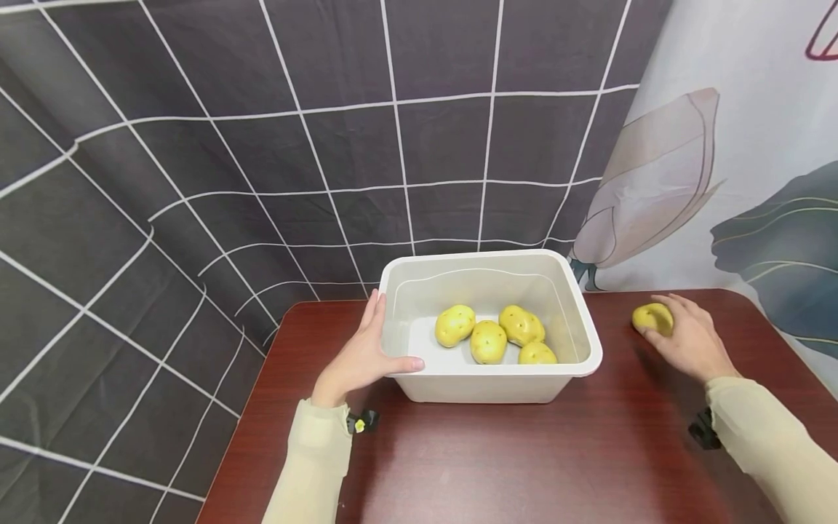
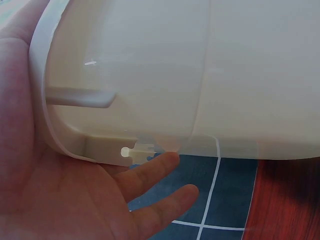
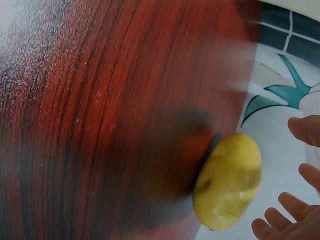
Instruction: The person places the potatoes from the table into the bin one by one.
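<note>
A pale grey plastic bin (image 1: pixel 484 387) stands on the table with several yellow potatoes (image 1: pixel 488 342) on its floor. My left hand (image 1: pixel 358 358) holds the bin's near left corner, its thumb over the front rim and its fingers along the outer left side. In the left wrist view the rim lies between thumb and palm, and two fingertips (image 2: pixel 186 194) reach past the wall. To the right, another potato (image 3: pixel 227 182) lies on the table near the back edge. My right hand (image 1: pixel 695 338) is over it; the right wrist view shows spread fingers with a gap to the potato.
The dark red wooden table (image 1: pixel 452 466) carries the bin near its back edge. Behind it hangs a dark grey cloth (image 1: pixel 340 145) with a white grid. A white cloth with leaf prints (image 1: pixel 753 167) hangs at the back right.
</note>
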The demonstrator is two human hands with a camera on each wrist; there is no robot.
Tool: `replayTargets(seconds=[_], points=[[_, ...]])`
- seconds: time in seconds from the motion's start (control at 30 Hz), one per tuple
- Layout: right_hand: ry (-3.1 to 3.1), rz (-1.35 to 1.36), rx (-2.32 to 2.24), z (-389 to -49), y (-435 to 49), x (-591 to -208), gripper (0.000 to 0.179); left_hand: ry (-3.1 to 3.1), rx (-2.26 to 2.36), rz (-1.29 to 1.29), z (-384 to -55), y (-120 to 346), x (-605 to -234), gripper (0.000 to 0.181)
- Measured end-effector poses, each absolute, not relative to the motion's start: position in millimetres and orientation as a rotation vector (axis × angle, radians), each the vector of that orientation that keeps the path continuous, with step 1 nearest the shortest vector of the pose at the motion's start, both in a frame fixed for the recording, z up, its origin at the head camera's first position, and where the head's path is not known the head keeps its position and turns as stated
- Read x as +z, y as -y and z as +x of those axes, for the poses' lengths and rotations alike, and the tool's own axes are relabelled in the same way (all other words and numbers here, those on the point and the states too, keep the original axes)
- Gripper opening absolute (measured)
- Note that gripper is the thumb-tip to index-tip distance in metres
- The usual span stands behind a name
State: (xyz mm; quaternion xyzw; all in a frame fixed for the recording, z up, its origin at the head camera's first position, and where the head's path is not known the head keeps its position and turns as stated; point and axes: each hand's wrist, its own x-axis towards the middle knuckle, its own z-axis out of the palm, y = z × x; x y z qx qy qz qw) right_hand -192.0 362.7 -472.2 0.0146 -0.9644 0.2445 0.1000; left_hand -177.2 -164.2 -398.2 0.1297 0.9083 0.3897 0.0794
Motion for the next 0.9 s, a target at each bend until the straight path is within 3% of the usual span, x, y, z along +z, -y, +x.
replayTargets(seconds=[0.9], points=[[2.932, -0.039, 0.682, -201.9, -385.5, -489.3, 0.079, -2.727, 1.179, 0.397, -177.5, 164.9, -401.1, 0.134]])
